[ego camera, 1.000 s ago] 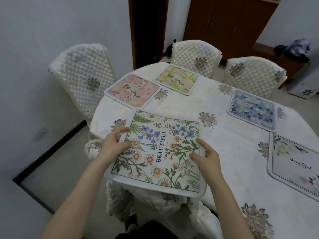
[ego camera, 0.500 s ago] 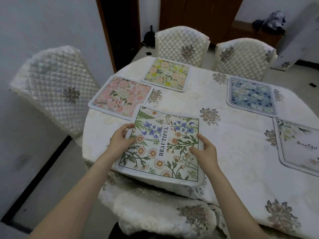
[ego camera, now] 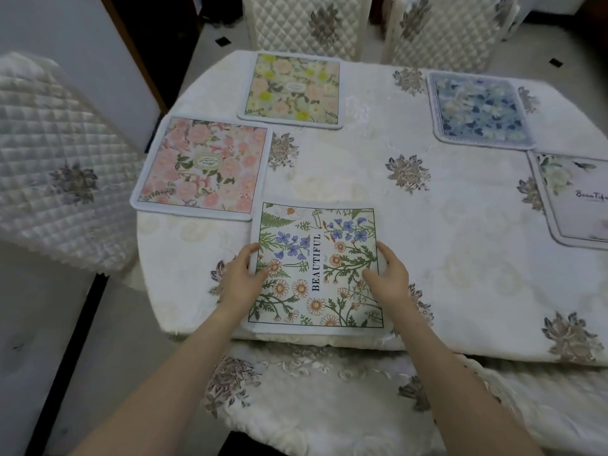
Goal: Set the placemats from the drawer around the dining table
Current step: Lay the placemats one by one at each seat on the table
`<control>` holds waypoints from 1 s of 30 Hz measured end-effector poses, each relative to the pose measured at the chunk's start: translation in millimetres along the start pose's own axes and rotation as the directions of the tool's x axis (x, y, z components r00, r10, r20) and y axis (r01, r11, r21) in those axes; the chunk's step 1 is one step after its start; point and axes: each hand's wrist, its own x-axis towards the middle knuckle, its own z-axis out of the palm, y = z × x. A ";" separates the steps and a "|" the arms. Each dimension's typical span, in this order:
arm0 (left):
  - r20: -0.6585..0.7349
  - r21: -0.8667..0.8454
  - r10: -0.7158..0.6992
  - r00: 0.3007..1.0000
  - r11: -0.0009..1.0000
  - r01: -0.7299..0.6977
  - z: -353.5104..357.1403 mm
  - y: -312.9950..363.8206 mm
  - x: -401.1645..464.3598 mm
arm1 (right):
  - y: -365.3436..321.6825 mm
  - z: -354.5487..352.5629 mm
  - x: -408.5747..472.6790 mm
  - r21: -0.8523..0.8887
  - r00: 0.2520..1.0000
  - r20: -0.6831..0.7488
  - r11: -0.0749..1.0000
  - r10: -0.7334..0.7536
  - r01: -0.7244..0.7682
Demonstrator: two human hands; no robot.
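A placemat printed with wildflowers and the word BEAUTIFUL (ego camera: pixel 316 268) lies flat at the near edge of the dining table (ego camera: pixel 460 258). My left hand (ego camera: pixel 241 279) grips its left edge, thumb on top. My right hand (ego camera: pixel 388 274) grips its right edge the same way. A pink floral placemat (ego camera: pixel 204 167) lies just beyond it to the left, its near corner almost touching. Farther round the table lie a yellow-green one (ego camera: pixel 294 90), a blue one (ego camera: pixel 480 110) and a pale white one (ego camera: pixel 575 199), cut off at the right.
The table wears a cream embroidered cloth that hangs over a covered chair (ego camera: pixel 329 390) right in front of me. Quilted chairs stand at the left (ego camera: pixel 59 166) and at the far side (ego camera: pixel 309 24), (ego camera: pixel 450 31). A dark doorway (ego camera: pixel 158 37) is at the back left.
Both hands have pushed the wildflower placemat forward from overhanging the edge until it lies flat on the table. My view has tilted down and moved closer.
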 end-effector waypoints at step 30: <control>0.328 0.723 0.404 0.854 0.474 -0.502 69.6 1.3 102.4 | -5.2 111.0 97.9 -0.567 0.813 0.319 0.590 -0.487 0.575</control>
